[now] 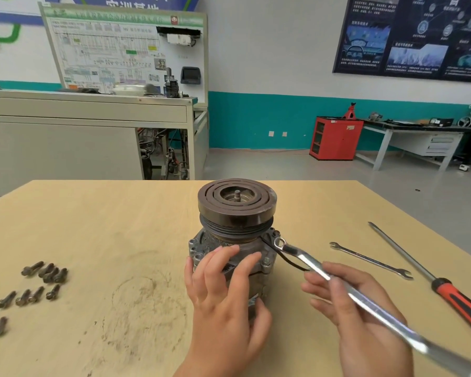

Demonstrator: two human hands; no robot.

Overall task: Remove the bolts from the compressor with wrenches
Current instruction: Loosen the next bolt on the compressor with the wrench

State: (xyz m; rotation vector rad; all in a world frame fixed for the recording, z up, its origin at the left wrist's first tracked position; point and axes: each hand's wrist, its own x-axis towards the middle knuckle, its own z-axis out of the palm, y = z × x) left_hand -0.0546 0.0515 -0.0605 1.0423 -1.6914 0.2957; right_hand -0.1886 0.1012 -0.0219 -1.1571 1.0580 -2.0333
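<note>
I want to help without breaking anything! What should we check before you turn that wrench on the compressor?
1. Ring of the wrench seated on a bolt head: cannot tell; it sits at the flange edge.
2. Left hand steadying the compressor: ok, it holds the body.
3. Right hand gripping the wrench: ok, fingers wrap the handle.
4. Black wire clear of the wrench: not ok, it runs under it and might snag.
5. Compressor upright on the table: ok.
6. Loose bolts out of the way: ok, far left.
</note>
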